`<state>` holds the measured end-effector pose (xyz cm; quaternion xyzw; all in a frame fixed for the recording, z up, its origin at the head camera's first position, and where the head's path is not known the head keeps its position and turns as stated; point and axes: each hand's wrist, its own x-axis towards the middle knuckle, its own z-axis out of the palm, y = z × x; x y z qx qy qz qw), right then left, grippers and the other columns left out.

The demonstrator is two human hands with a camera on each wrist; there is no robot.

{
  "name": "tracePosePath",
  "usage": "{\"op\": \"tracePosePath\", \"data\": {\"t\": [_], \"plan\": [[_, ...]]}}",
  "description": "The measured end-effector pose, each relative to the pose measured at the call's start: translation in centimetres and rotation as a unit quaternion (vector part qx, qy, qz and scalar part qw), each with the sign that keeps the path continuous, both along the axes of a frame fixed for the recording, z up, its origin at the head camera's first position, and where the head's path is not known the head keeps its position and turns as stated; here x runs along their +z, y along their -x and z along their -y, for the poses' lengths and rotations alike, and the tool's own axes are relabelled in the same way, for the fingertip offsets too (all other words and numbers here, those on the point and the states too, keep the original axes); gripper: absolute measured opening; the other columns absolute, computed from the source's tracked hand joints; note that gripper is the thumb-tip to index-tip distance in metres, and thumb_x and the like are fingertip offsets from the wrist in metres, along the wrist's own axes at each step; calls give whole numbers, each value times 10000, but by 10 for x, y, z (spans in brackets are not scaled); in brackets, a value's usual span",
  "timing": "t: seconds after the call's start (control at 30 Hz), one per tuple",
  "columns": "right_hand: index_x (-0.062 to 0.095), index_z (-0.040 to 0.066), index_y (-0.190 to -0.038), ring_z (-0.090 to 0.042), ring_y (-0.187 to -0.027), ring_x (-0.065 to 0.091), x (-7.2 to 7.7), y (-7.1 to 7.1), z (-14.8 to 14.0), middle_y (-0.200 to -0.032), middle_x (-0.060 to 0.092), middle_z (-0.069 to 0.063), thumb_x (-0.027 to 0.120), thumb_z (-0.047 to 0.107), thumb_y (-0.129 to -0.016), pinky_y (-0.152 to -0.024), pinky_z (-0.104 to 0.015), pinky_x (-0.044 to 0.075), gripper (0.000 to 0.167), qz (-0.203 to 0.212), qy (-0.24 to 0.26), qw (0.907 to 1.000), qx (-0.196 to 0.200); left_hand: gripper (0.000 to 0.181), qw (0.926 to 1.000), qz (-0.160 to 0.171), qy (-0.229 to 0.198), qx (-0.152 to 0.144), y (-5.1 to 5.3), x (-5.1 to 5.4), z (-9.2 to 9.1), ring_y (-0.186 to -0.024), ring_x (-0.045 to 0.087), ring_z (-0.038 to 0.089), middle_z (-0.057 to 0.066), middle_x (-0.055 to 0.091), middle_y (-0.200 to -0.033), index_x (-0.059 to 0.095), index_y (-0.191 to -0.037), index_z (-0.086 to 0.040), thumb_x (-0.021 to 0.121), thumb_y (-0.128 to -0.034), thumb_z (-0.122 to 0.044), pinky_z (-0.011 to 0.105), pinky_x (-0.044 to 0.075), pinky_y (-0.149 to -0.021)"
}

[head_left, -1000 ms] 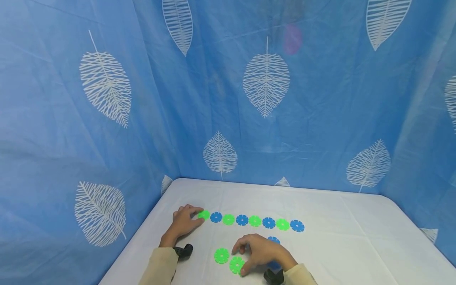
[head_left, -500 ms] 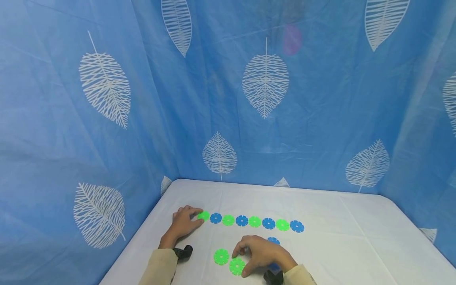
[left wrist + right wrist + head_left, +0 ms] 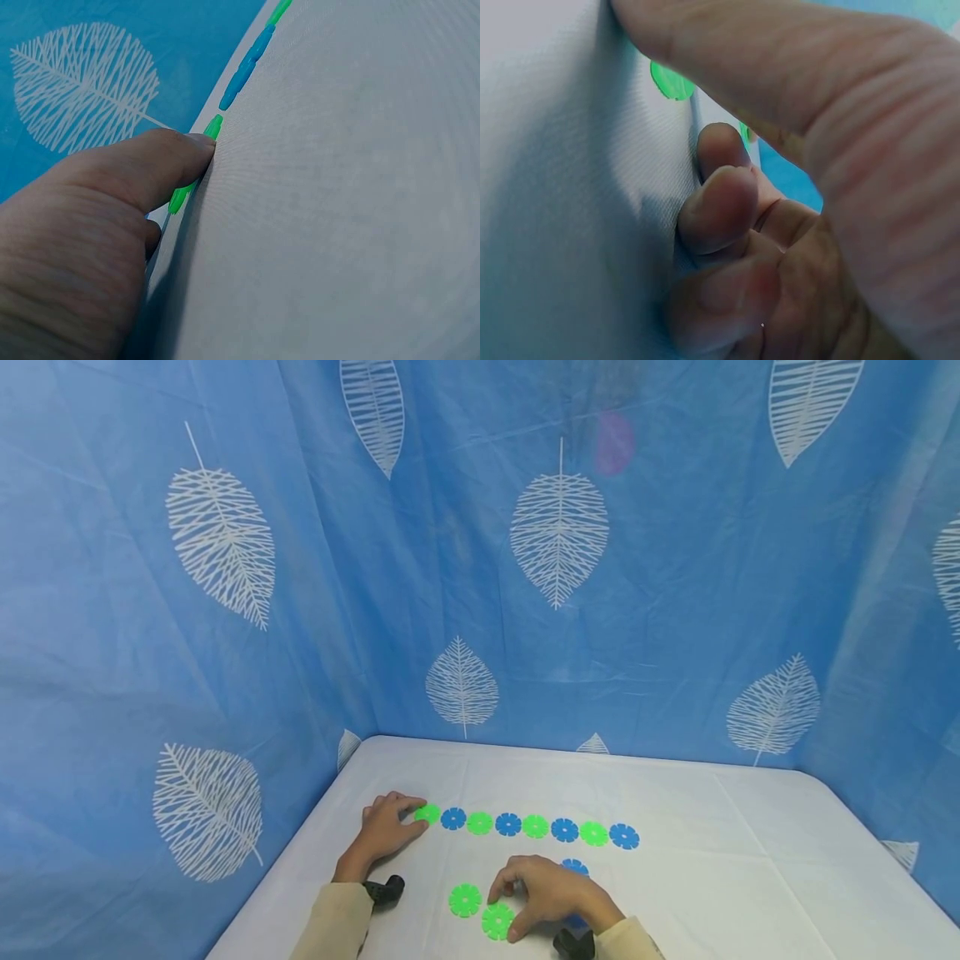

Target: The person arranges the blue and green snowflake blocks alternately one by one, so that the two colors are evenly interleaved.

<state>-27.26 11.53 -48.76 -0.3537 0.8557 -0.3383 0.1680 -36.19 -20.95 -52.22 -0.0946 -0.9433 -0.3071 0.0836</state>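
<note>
At the left end of a row of alternating green and blue notched discs, my left hand (image 3: 386,828) pinches a green disc (image 3: 428,814) between thumb and forefinger. In the left wrist view the thumb of the left hand (image 3: 127,176) lies over that green disc (image 3: 214,129). Nearer the front, my right hand (image 3: 551,891) has thumb and forefinger at the edges of another green disc (image 3: 497,922), which lies flat. The right wrist view shows the right hand (image 3: 780,142) with its other fingers curled by the cloth, and part of a green disc (image 3: 672,81).
A green disc (image 3: 465,900) lies left of the right hand. Blue discs (image 3: 575,867) are partly hidden behind that hand and wrist. The row runs right to a blue disc (image 3: 624,836). A white-covered table (image 3: 720,860) meets blue leaf-patterned curtains (image 3: 660,610).
</note>
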Motion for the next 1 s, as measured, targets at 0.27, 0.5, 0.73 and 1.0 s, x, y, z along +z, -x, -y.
{"op": "tracePosePath", "data": {"t": [0.27, 0.5, 0.73, 1.0], "plan": [[738, 313, -1017, 22, -891, 530, -3, -3, 0, -973, 625, 201, 912, 283, -688, -822, -216, 458, 373, -39, -36, 10000, -52, 378, 10000, 24, -20, -61, 0, 0, -1, -1140, 517, 232, -12, 647, -1137, 725, -1206, -266, 774, -846, -369, 452, 290, -915], [717, 277, -1008, 27, -942, 570, -6, -6, 2, -1011, 658, 194, 909, 242, -698, -896, -235, 478, 366, 216, 264, 9994, 26, 373, 10000, 16, -16, -52, -4, -3, 1, -1122, 524, 224, -22, 647, -1111, 730, -1193, -265, 784, -836, -362, 452, 295, -909], [709, 268, -1003, 17, -939, 593, -8, -3, 4, -1007, 689, 186, 907, 215, -697, -907, -232, 474, 369, 321, 469, 9983, 159, 379, 10000, 14, -39, -75, -3, -1, 3, -1126, 516, 225, -27, 641, -1114, 726, -1201, -269, 781, -839, -369, 452, 295, -915], [738, 273, -1034, 27, -853, 564, -8, -3, 5, -992, 703, 190, 904, 258, -708, -799, -194, 475, 366, 213, 544, 9981, 217, 382, 9999, 44, -7, -96, 0, 0, 5, -1116, 514, 211, -31, 637, -1115, 725, -1199, -277, 782, -836, -382, 455, 296, -923]]}}
